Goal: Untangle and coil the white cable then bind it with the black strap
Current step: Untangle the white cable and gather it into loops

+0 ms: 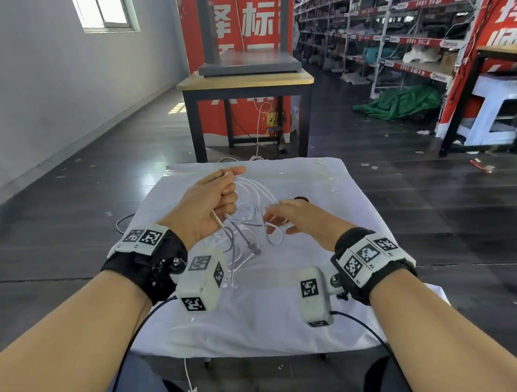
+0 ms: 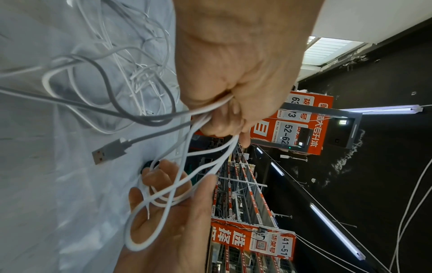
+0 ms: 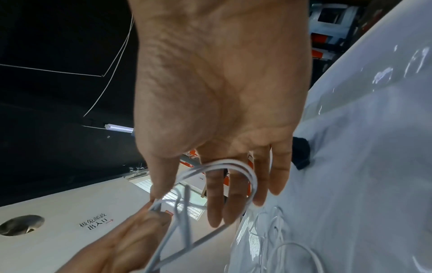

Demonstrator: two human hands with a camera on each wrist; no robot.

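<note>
Holds a bunch of white cable point(image 1: 248, 214) tight in the curled left hand point(image 1: 215, 197), up above the white cloth point(image 1: 332, 185). Carries loose loops on the straight, spread fingers of the right hand point(image 1: 300, 216). Nothing pinched there.

Could slip off those flat fingers and drop back into the messy pile. Could pull a knot tighter with a hard tug. Could catch the grey plug point(image 2: 108, 153) in a loop.

Two hands. One black strap point(image 1: 301, 198), lying on the cloth just past the right hand. One plug. Maybe three loops, hard to count.
</note>
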